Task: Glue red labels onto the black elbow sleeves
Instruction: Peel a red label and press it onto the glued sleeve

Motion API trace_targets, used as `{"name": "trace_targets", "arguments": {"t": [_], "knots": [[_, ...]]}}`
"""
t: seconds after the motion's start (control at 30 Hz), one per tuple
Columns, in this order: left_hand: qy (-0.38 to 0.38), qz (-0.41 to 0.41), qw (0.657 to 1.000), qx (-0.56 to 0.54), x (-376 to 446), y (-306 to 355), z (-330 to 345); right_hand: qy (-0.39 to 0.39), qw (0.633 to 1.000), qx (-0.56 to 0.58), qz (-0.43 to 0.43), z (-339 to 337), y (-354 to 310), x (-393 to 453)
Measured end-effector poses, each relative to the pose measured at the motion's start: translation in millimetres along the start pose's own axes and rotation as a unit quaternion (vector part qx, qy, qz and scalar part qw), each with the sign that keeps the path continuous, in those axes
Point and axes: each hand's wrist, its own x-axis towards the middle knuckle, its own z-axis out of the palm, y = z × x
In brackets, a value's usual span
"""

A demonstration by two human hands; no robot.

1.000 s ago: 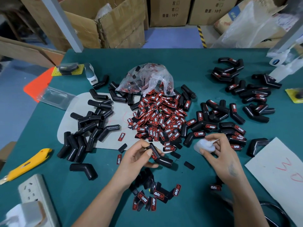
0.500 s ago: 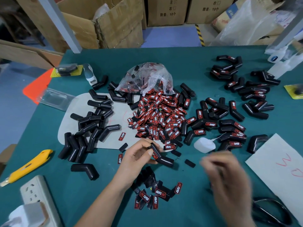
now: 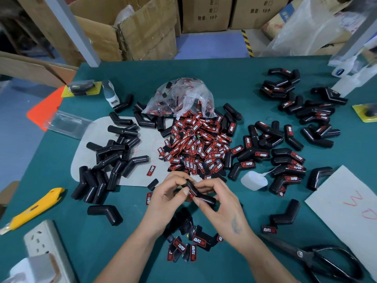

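Two hands hold one black angled rubber elbow sleeve (image 3: 199, 193) just above the teal surface (image 3: 234, 82), in front of the heap of red-and-black rectangular labels (image 3: 195, 148). The left hand (image 3: 167, 198) pinches the sleeve's upper leg with curled fingers; the right hand (image 3: 221, 205) is curled round the lower leg, thumb on top. A red label edge shows at the bend, partly hidden by the fingers. The sleeve appears light, hollow and pliable, so firm pressure will likely flatten it; hold it by the two legs and keep the bend clear. Labels look thin and flexible and should be handled by their edges. Wet glue may let a label slide. The translucent white squeeze glue bottle (image 3: 254, 180) lies just right of the hands.
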Motion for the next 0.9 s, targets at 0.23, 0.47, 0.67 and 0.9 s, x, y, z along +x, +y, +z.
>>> {"name": "trace_targets", "arguments": {"t": [0.23, 0.47, 0.67, 0.9], "knots": [[0.012, 0.003, 1.0, 0.008, 0.0, -3.5, 1.9, 0.003, 1.0, 0.013, -0.009, 0.6, 7.3, -1.5], [0.02, -0.007, 1.0, 0.004, -0.9, -0.8, 2.2, 0.078, 0.987, -0.05, -0.133, 8.2, 13.8, -1.8], [0.002, 0.005, 1.0, -0.001, -2.6, 6.7, 4.5, 0.095, 0.983, -0.022, -0.157, 7.3, 17.8, -0.8], [0.004, 0.003, 1.0, 0.007, -4.3, 8.3, 5.6, 0.118, 0.975, -0.053, -0.183, 8.6, 21.5, -0.4]]}}
